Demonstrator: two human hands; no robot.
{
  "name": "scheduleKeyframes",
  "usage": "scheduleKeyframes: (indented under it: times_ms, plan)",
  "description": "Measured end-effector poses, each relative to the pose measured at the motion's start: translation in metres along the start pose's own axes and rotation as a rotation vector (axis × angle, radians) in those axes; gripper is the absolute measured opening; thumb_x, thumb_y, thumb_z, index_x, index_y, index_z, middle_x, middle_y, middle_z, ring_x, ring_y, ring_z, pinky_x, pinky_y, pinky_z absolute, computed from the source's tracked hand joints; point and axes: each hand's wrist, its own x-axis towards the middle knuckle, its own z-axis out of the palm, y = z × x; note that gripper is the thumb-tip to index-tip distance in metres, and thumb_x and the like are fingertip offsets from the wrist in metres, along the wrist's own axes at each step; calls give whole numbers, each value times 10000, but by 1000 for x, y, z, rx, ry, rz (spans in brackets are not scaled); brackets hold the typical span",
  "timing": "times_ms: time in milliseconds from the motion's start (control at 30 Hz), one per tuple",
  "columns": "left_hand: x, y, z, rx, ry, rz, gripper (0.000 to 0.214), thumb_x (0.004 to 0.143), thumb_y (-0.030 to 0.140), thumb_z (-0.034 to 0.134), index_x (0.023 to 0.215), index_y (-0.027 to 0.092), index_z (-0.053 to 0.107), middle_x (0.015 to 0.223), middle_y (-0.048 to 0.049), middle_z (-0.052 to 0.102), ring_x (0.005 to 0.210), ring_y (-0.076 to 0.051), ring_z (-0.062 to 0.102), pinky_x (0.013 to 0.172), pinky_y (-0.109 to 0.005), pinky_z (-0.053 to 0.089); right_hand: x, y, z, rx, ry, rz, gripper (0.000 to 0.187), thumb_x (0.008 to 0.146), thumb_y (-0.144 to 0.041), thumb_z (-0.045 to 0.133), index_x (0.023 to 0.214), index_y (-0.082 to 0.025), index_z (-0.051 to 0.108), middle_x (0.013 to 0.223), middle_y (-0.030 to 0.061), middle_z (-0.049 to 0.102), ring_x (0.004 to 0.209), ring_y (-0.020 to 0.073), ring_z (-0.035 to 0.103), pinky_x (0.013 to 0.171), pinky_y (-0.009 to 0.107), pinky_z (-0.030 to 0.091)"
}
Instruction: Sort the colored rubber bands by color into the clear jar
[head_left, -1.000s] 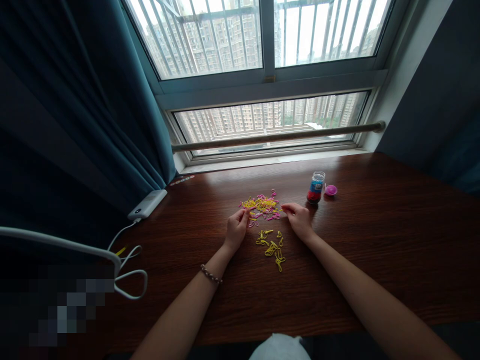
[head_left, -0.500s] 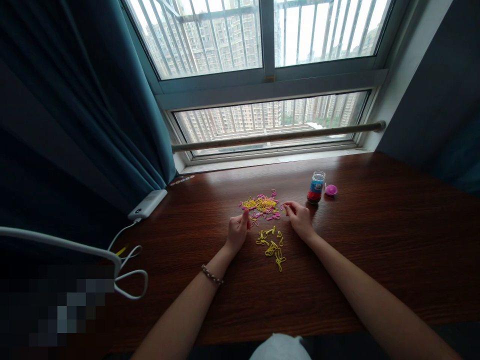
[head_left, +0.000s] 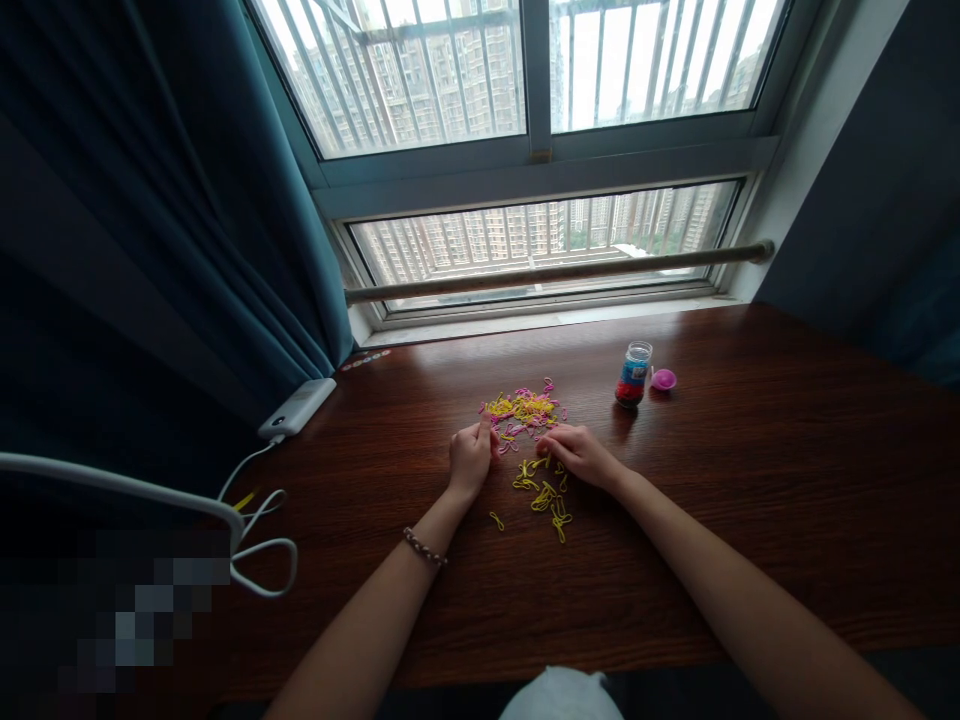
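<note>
A mixed heap of small yellow and pink rubber bands (head_left: 525, 410) lies on the dark wooden table (head_left: 712, 500). Nearer me is a smaller cluster of yellow bands (head_left: 546, 495), with one yellow band (head_left: 496, 520) lying apart to its left. My left hand (head_left: 470, 462) is curled at the heap's near left edge, thumb and fingers pinched together. My right hand (head_left: 574, 452) rests between the heap and the yellow cluster, fingertips pressed together on the bands. What either pinch holds is too small to make out.
A small open jar (head_left: 632, 374) with red and blue contents stands right of the heap, its pink lid (head_left: 663, 379) beside it. A white power bank (head_left: 297, 406) with a looping white cable (head_left: 259, 540) lies at the left. A teal curtain (head_left: 187, 220) hangs left, below the window.
My right hand moved left and toward me, from the heap's right edge to the spot above the yellow cluster. A single yellow band now lies left of that cluster. My left hand barely shifted.
</note>
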Motion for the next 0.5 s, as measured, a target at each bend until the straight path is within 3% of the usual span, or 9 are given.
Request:
scheduleKeyframes:
  times_ms: [67,133,200,267,333,500]
  plan:
    - [0,-1,1,-25,-49,-24,483,843,465,318,567,169,581,424,6,560,351,-113,490,432,-223,368,-1,0,2,110,-58,46,375,866,-392,367,809,-164,659,711,42,663,630,138,589,623,248,470]
    - [0,-1,3,-54,-65,-13,468,842,464,324,601,163,590,485,-8,604,388,-118,524,443,-222,385,-1,2,4,192,-34,114,403,870,-409,341,836,-156,652,662,33,661,540,126,575,541,234,466]
    - [0,0,4,-60,-50,13,452,846,454,326,636,161,598,538,-19,629,460,-128,566,495,-227,414,0,7,3,144,107,162,410,875,-404,332,821,-158,655,669,38,663,553,135,582,553,246,466]
    - [1,0,3,-36,-28,35,426,854,433,324,685,162,605,588,-24,642,528,-136,589,545,-235,430,2,13,1,-14,301,175,373,873,-373,354,821,-170,663,774,59,674,703,169,603,674,288,466]
    - [2,-1,2,31,11,66,355,856,397,348,771,168,606,653,-27,646,585,-141,591,582,-244,435,4,21,-1,-157,405,158,320,868,-327,377,875,-184,663,898,69,668,871,197,575,809,333,424]
    - [9,-2,-7,347,61,262,159,788,243,500,891,205,615,813,-43,622,781,-184,541,740,-305,422,5,36,-1,-322,258,172,257,842,-277,427,944,-234,658,1045,28,642,1085,231,437,922,411,327]
